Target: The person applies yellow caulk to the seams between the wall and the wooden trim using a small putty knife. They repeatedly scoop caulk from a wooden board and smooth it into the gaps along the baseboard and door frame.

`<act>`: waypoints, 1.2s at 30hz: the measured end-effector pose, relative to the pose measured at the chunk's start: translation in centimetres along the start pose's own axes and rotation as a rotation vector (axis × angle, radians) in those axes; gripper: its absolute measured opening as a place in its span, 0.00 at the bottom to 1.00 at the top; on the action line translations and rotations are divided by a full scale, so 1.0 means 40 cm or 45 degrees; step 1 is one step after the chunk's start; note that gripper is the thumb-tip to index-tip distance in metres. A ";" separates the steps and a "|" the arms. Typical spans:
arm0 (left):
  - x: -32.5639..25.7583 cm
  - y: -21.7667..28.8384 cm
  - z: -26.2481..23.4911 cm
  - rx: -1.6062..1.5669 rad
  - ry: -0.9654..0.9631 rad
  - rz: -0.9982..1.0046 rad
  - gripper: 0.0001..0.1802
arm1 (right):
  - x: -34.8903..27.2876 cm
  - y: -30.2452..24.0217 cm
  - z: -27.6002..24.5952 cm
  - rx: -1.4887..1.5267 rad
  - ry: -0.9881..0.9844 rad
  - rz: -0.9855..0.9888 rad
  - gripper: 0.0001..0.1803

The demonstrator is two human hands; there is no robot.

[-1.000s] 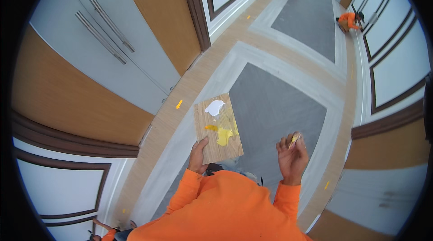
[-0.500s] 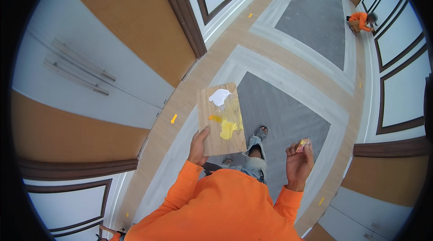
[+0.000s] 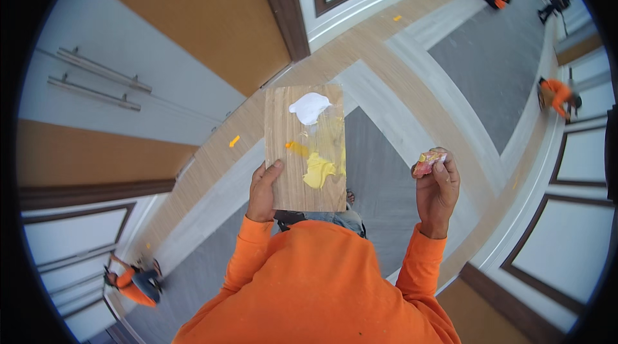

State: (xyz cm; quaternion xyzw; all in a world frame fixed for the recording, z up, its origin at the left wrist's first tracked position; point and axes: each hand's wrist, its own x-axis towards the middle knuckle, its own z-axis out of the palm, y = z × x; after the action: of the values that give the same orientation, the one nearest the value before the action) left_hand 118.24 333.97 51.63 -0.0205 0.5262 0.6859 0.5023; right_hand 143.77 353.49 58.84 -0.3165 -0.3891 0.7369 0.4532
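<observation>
— What is the board (image 3: 307, 151) made of?
— Wood-grain plank, pale and matt, smeared with thick glossy blobs of white paste (image 3: 309, 107) and yellow paste (image 3: 318, 171).
— And the floor (image 3: 412, 86)?
— Smooth wood-look and grey strips with a soft sheen.
— The door handles (image 3: 96, 80)?
— Brushed metal bars.
— The sleeves (image 3: 251, 260)?
— Matt orange cloth, soft knit.

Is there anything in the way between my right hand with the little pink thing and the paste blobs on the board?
Nothing visible. The right hand holds the small pink piece right of the wooden board, with only floor in the gap toward the yellow paste.
</observation>
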 end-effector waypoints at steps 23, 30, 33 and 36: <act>0.778 0.013 0.230 -0.138 0.361 -0.112 0.26 | 1.056 0.146 -0.041 0.171 -0.001 0.344 0.13; 1.005 -0.045 0.251 -0.084 0.588 -0.113 0.28 | 1.493 0.425 -0.182 0.142 -0.112 0.513 0.19; 1.108 -0.116 0.247 -0.098 0.753 -0.190 0.27 | 1.656 0.584 -0.234 0.152 -0.178 0.595 0.23; 1.236 -0.242 0.201 -0.039 0.752 -0.328 0.28 | 1.773 0.751 -0.294 0.136 -0.314 0.470 0.24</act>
State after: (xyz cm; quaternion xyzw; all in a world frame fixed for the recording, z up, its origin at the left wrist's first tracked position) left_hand 104.70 372.35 20.90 -0.2927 0.6320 0.5887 0.4102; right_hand 113.18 413.08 19.09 -0.2653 -0.3374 0.8601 0.2756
